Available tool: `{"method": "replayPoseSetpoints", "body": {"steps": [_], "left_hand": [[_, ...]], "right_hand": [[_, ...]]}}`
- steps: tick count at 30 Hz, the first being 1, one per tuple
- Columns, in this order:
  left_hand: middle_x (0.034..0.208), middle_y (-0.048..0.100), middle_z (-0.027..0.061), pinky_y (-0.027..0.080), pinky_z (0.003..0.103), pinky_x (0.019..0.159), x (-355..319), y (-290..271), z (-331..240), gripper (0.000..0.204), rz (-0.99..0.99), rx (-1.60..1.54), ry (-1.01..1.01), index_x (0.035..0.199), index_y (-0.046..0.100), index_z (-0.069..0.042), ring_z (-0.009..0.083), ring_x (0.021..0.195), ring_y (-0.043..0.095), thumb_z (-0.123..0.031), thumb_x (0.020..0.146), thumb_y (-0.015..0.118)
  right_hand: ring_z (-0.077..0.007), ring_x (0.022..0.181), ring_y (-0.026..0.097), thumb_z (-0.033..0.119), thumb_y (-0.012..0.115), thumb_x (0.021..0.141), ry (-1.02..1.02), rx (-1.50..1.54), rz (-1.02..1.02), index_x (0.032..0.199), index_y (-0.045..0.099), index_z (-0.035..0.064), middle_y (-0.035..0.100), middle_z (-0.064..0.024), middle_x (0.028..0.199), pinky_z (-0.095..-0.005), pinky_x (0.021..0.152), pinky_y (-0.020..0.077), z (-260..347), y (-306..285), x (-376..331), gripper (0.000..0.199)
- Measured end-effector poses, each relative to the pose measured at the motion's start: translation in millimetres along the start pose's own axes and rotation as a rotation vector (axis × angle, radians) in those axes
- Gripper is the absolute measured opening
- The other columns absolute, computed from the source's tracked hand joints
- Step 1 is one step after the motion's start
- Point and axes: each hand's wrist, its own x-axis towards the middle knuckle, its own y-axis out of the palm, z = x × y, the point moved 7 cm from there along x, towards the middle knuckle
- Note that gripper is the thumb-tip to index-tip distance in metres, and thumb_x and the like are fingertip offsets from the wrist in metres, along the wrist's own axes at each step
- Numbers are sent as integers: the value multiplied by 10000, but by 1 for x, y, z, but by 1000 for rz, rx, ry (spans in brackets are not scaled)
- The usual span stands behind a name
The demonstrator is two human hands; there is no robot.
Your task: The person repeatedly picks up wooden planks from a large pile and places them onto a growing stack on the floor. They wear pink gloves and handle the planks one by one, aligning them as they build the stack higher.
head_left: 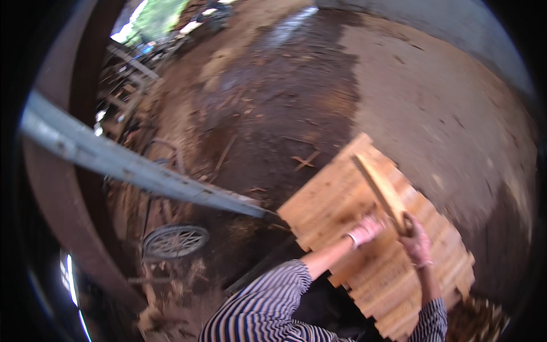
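A stack of light wooden boards (319, 196) lies side by side, with uneven ends, in front of me at the lower right. My right hand (417, 244), in a pinkish glove, is closed round the near end of a narrow wooden board (380, 187), which is raised at an angle over the others. My left hand (366, 229), gloved the same way, is over the middle of the boards, left of the held one. Motion smears its fingers, so I cannot tell whether they grip anything.
A grey metal post (142, 174) slants in from the left. Below it is a spoked wheel (175, 241). Wood scraps (306, 161) lie on the dark dirt floor (273, 108). A pale wall (456, 28) stands at the far right, and scrap pieces lie near the lower right edge.
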Motion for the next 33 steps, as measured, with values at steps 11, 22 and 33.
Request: {"method": "replayPoseSetpoints", "body": {"steps": [11, 22, 33], "left_hand": [[1655, 28, 231, 12, 557, 1228, -53, 31, -42, 1448, 986, -1398, 403, 1589, 47, -31, 422, 1529, -39, -595, 550, 882], [1654, 44, 242, 42, 645, 1200, -54, 15, -42, 1312, 979, -1276, 537, 1603, 54, -83, 442, 1524, -10, -591, 667, 820], [1645, 126, 214, 243, 533, 1195, -50, 19, -82, 1425, 1097, -690, 460, 1590, 94, -51, 391, 1519, 133, -722, 566, 822]], "right_hand": [[-351, 1199, 550, -35, 699, 703, -390, -825, -158, 1413, 500, 231, 566, -124, 1331, -441, 1040, 445, -20, 3, 173, 784], [-401, 1472, 270, 197, 765, 790, -169, -458, -370, 1534, 364, 127, 315, -198, 1584, -469, 1218, 227, -21, 57, 34, 847], [-430, 1428, 340, 332, 716, 828, 682, 59, -739, 1562, 269, 161, 258, -260, 1585, -449, 1159, 346, -132, -3, -331, 875]]}}
